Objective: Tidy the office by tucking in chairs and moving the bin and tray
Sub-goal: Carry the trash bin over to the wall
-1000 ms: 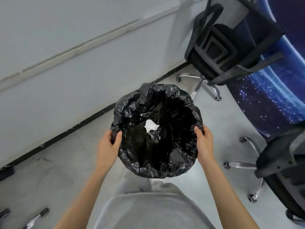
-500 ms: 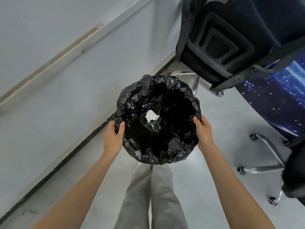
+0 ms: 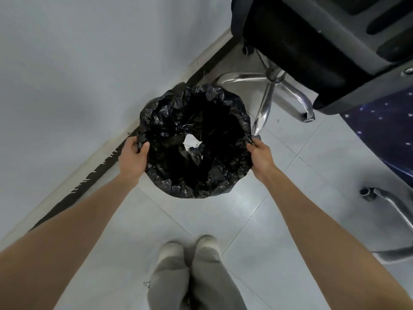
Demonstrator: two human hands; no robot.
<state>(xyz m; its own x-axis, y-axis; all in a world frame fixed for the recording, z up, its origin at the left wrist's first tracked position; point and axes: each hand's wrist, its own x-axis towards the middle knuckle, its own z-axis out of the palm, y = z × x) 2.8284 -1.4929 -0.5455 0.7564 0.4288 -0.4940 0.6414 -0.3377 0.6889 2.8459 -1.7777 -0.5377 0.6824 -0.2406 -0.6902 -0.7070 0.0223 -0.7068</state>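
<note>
Judging from the head view, the bin is partway moved: its rim is gripped by the left hand and the right hand, low by the wall. A chair beside it is not tucked in. A tiled floor is seen; no tray is visible.

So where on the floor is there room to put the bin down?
Bare tiles lie between the bin and the person's shoes, and to the right of the right hand, before the starry mat. It is crowded behind the bin: the wall and the chair's chrome legs close in.
</note>
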